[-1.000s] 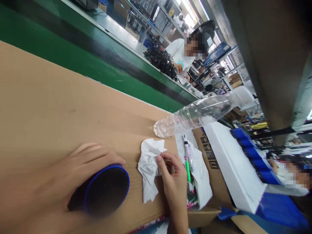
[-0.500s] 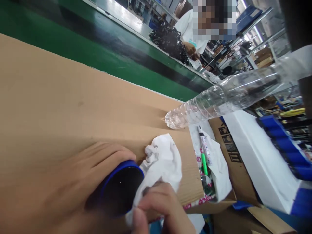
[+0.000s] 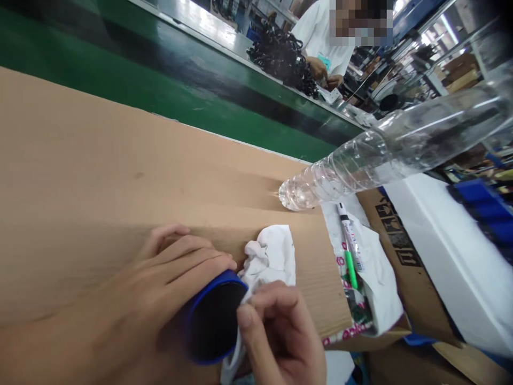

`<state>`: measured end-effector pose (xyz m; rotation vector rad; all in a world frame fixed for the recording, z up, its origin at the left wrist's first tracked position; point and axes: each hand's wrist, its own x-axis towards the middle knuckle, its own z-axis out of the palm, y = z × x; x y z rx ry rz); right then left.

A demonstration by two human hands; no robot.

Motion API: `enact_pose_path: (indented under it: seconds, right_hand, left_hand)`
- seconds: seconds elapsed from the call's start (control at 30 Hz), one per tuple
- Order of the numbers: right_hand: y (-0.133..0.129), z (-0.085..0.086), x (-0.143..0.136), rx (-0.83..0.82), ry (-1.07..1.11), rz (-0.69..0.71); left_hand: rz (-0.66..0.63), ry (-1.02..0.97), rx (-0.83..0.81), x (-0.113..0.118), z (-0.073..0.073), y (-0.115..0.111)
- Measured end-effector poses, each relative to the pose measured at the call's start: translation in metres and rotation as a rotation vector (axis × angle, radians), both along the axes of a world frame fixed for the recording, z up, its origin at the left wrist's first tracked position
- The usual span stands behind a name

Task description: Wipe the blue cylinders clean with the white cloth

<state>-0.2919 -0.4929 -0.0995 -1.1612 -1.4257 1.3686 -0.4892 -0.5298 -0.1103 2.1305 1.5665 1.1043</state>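
Observation:
My left hand (image 3: 180, 272) is wrapped over a dark cylindrical object with a blue rim (image 3: 218, 321), whose round black end faces me. I cannot tell its exact kind. Just to the right lies a crumpled white cloth (image 3: 272, 254), partly bunched against the blue rim. The thumb and forefinger of my right hand (image 3: 284, 326) are pinched together at the cloth's near edge, close to the blue rim. Part of the cloth hangs down behind that hand.
A tall clear plastic bottle (image 3: 332, 174) stands on the cardboard-covered table (image 3: 100, 166). Right of it, a marker (image 3: 348, 230) and a green pen (image 3: 351, 270) lie on a plastic bag (image 3: 382, 272). Beyond a green conveyor (image 3: 224, 115), a person handles parts beside black cables (image 3: 282, 56).
The view has shifted a little, so everything sits slightly further right. My right hand has moved up along the cloth, and the cloth's upper part has changed shape.

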Motion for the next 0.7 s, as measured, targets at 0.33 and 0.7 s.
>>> enact_pose_path:
  seconds: [0.33,0.7]
  right_hand:
    - [0.013,0.003,0.001,0.0,0.146,0.11]
    - [0.018,-0.015,0.002,0.155,0.206,0.206]
  left_hand:
    - [-0.11,0.184,-0.072,-0.018,0.021,0.002]
    - [-0.128,0.099,-0.006,-0.021,0.007,0.006]
